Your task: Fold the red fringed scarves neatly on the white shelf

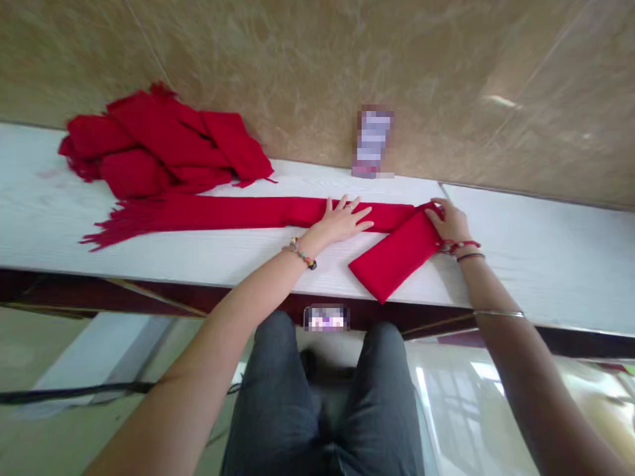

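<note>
A red fringed scarf (238, 213) lies in a long narrow strip on the white tabletop (228, 261), its fringe spread at the left end. Its right part is turned over into a flat slanted flap (391, 261) that points toward the front edge. My left hand (342, 219) rests flat on the strip with fingers spread. At the upper right corner of the flap, my right hand (449, 221) pinches the scarf between thumb and fingers. Part of the fold is hidden under the right fingers.
A heap of crumpled red scarves (163, 142) sits at the back left, against the brown marbled wall (307, 79). A blurred upright object (372, 142) stands at the back, near the wall. Another blurred object (326, 318) shows at the front edge, above my knees.
</note>
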Action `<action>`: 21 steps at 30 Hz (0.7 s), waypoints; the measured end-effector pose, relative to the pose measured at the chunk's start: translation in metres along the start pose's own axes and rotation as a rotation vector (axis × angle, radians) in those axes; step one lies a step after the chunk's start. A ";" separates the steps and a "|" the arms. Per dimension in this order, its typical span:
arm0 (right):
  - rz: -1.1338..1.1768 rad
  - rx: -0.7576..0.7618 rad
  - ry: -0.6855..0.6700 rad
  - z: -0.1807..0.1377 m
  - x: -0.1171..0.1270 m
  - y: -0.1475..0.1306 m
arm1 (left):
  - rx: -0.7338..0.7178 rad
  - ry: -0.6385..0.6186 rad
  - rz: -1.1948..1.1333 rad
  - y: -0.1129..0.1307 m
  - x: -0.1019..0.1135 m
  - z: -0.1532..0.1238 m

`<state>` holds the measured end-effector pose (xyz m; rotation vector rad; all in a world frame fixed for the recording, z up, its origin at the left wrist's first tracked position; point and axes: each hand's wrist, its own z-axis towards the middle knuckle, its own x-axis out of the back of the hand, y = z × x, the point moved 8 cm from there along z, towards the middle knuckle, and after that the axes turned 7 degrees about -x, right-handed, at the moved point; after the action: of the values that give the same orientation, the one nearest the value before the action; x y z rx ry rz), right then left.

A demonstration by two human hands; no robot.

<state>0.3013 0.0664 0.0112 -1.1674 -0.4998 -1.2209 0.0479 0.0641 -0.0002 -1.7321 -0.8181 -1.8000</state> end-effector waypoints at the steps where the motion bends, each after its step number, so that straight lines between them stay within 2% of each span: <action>1: 0.021 0.028 0.023 -0.001 0.003 -0.002 | -0.002 -0.010 -0.006 0.000 -0.001 0.000; 6: 0.069 0.116 0.092 -0.003 0.010 -0.008 | -0.012 -0.040 -0.033 0.002 -0.002 0.000; 12: 0.017 0.104 0.057 0.000 0.004 -0.005 | -0.008 -0.060 -0.077 0.000 -0.003 0.003; 18: 0.066 0.157 0.199 -0.007 0.016 -0.018 | -0.010 -0.065 -0.077 -0.001 -0.004 0.005; 21: 0.056 0.180 0.189 -0.010 0.012 -0.022 | -0.007 -0.054 -0.069 -0.001 -0.004 0.006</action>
<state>0.2827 0.0543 0.0267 -0.8979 -0.4224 -1.1982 0.0518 0.0691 -0.0047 -1.7839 -0.9050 -1.8093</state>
